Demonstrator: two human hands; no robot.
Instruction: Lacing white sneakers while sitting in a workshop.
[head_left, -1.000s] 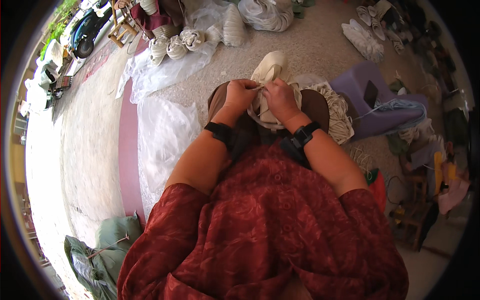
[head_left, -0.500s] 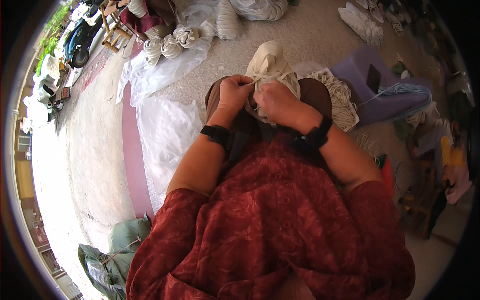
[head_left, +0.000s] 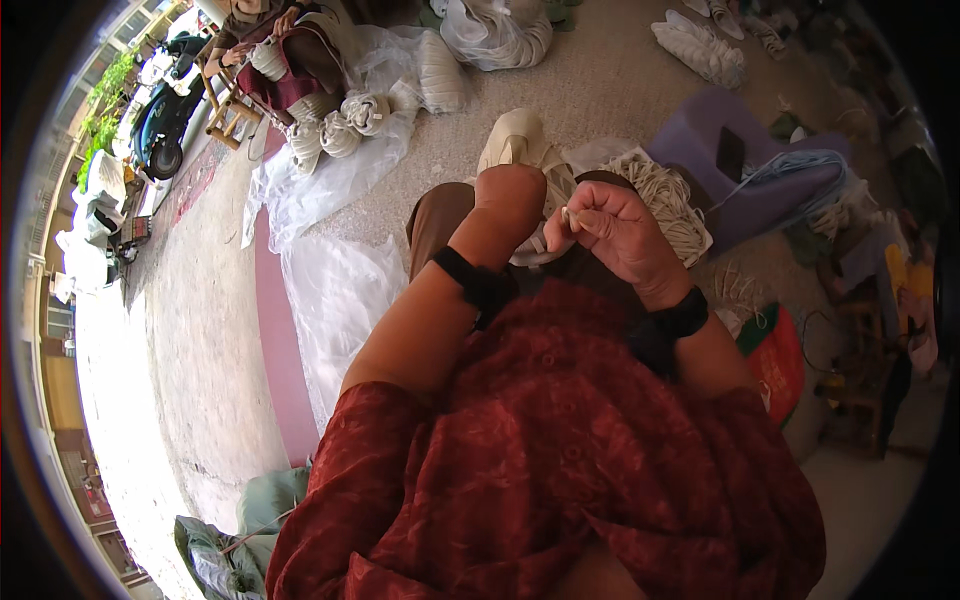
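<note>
A cream lace-up shoe [head_left: 518, 128] points away from me between my knees, its upper part covered by my hands. My left hand [head_left: 512, 203] is curled closed over the laced part of it; the fingertips are hidden under the back of the hand. To its right, my right hand [head_left: 618, 228] is raised beside the shoe's opening, thumb and forefinger pinched on a pale shoelace, of which only a short bit shows. Just beyond that hand lies a pile of cream shoelaces [head_left: 668, 195].
A purple plastic stool [head_left: 690, 135] holds a dark phone [head_left: 731, 152] and a bundle of light-blue cords [head_left: 795, 178]. Clear plastic sheeting [head_left: 335, 300] spreads at left. Wrapped shoes [head_left: 340, 135] lie near another seated person [head_left: 290, 60]. More pale shoes [head_left: 700, 52] rest at far right.
My right hand has drawn right and back from the laces, its palm side turning up. My left hand has shifted right and rolled over the shoe. The whole view has tilted slightly.
</note>
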